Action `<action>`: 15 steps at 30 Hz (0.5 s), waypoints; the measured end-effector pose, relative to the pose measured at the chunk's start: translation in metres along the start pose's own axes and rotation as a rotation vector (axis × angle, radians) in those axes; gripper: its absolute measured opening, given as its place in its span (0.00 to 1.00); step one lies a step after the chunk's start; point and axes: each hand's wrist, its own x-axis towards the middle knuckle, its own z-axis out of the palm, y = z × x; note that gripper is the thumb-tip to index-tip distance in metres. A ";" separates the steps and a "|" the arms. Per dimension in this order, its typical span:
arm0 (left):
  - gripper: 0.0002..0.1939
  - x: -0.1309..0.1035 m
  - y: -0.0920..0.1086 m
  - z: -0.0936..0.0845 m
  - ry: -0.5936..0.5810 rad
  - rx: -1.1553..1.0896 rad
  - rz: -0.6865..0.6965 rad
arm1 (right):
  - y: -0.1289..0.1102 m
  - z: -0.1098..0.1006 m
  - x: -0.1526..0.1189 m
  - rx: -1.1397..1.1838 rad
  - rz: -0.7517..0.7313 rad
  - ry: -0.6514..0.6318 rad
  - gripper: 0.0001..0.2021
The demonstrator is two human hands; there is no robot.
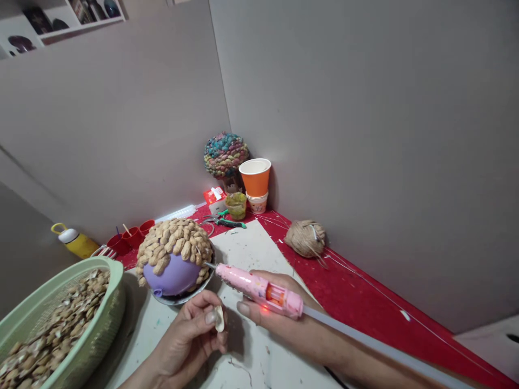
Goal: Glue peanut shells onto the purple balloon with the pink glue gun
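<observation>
My left hand (190, 337) pinches a peanut shell half (219, 319) between thumb and fingers, its pale inside showing. Wrapped round a pink hot glue gun (259, 290), my right hand (279, 302) holds it level, with a red light glowing at its underside and a long glue stick (365, 340) trailing from its back. The nozzle points left at a purple balloon (174, 274), close to its right side. Peanut shells (178, 237) cover the balloon's top and sides, while its front with the knot is bare. It rests in a metal bowl (182, 299).
A green basket (115, 292) of peanut shells stands at the left. Behind are a yellow bottle (81, 244), red cups (132, 236), pliers (231, 222), an orange paper cup (256, 178) and a colourful tree-like craft (226, 154). A twine ball (306, 237) lies by the right wall.
</observation>
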 end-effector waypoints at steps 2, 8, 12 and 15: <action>0.13 0.000 -0.001 0.001 -0.025 0.013 -0.005 | 0.001 0.003 0.000 0.048 0.010 -0.016 0.11; 0.13 0.002 -0.003 0.007 -0.073 0.053 -0.001 | 0.001 0.011 0.001 0.122 -0.020 -0.060 0.09; 0.16 0.002 -0.003 0.012 -0.045 0.074 0.016 | -0.003 0.013 0.001 0.209 -0.012 -0.103 0.09; 0.17 0.001 -0.005 0.014 -0.022 0.069 0.028 | -0.004 0.013 0.001 0.204 0.013 -0.109 0.08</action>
